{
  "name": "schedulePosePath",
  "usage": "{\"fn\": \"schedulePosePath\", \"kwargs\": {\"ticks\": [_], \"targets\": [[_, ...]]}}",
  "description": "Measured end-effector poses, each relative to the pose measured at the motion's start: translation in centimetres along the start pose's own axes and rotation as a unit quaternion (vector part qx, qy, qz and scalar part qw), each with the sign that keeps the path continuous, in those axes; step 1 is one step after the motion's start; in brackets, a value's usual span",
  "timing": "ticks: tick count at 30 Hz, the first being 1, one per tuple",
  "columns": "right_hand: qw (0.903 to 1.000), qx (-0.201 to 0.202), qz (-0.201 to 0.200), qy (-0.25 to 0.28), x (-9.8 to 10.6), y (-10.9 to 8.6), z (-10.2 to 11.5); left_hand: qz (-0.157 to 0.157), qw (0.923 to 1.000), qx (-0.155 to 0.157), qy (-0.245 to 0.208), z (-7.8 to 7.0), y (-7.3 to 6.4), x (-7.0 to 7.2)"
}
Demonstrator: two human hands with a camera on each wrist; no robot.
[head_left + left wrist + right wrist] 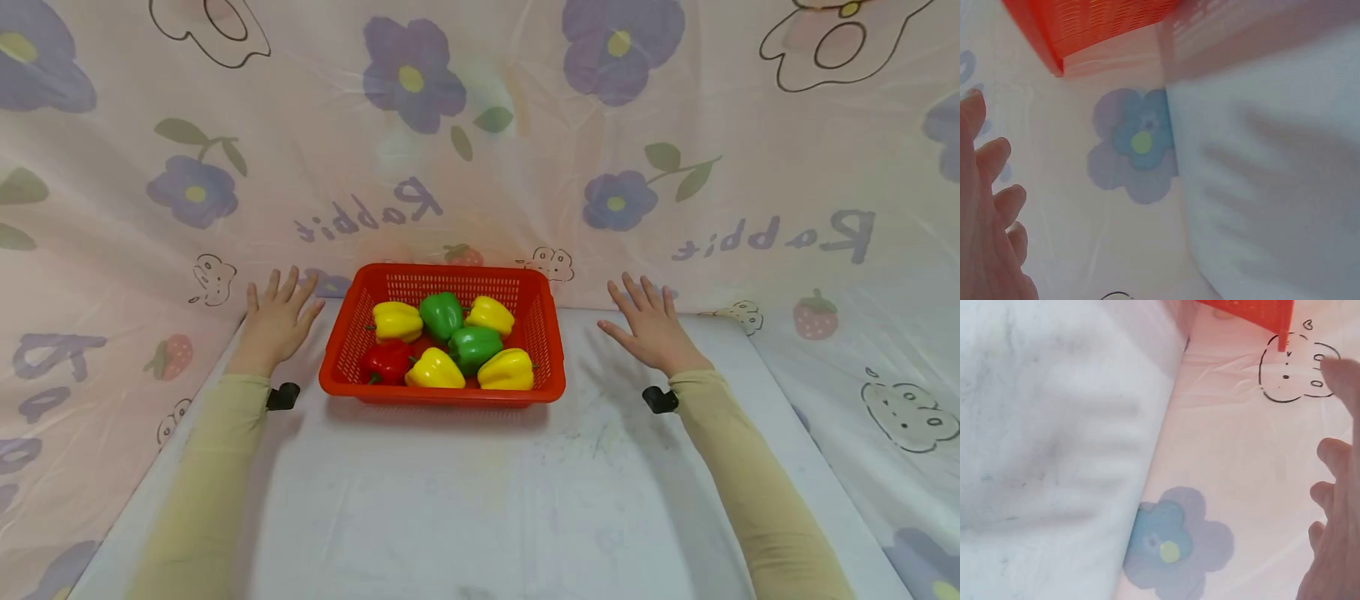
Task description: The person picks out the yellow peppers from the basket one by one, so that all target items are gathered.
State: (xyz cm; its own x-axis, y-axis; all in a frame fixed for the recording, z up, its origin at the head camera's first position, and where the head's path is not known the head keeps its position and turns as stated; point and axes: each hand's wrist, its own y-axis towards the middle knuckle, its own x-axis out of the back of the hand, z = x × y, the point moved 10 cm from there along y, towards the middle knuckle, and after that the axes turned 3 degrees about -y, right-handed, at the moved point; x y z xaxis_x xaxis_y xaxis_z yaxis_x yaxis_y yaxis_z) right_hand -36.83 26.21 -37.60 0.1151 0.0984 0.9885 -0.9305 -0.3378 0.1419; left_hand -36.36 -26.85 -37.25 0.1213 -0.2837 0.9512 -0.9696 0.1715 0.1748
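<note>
Both of your hands are free at this moment: the left hand (276, 325) and the right hand (651, 327) are spread, fingers apart, one on each side of the red basket (442, 391), and neither touches it. Their shadows on the white tabletop (450, 500) suggest that they are held above it. I judge this to be a ready pause; whether the work begins or ends here, I cannot tell.

Inside the basket lie seven peppers: a yellow one (397, 321), a green one (442, 317) and another yellow one (491, 316) at the back, a second green one (476, 350) in the middle, and a red one (386, 363) with two more yellow ones (435, 369) in front. To take one, you would need to bring a hand inward over the rim and close the fingers around its body, without pushing the neighbours.

The peppers are glossy and smooth, with blocky, lobed shapes, so they may slip a little under the fingers. The basket looks like moulded plastic, with perforated, sloping walls and a solid rim. Behind it hangs a thin, wrinkled cloth (517, 167), printed with purple flowers.
</note>
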Motion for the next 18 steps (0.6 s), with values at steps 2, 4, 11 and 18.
{"fn": "schedulePosePath", "kwargs": {"ticks": [2,4,11,18], "targets": [[1.0,0.005,-0.005,0.0,0.4,0.0,0.3,0.002,1.0,0.0,-0.006,0.0,0.0,0.3],[0.9999,0.01,-0.009,0.004,0.7,0.0,0.7,0.003,0.9999,-0.001,-0.012,0.0,0.0,0.5],[0.9998,0.013,-0.012,0.003,1.6,0.2,1.7,-0.004,0.9997,-0.004,-0.025,-0.7,-0.3,1.8],[0.9989,0.035,-0.03,0.007,2.9,0.5,3.3,0.015,0.9983,-0.004,-0.056,-1.8,-0.6,2.6]]}}
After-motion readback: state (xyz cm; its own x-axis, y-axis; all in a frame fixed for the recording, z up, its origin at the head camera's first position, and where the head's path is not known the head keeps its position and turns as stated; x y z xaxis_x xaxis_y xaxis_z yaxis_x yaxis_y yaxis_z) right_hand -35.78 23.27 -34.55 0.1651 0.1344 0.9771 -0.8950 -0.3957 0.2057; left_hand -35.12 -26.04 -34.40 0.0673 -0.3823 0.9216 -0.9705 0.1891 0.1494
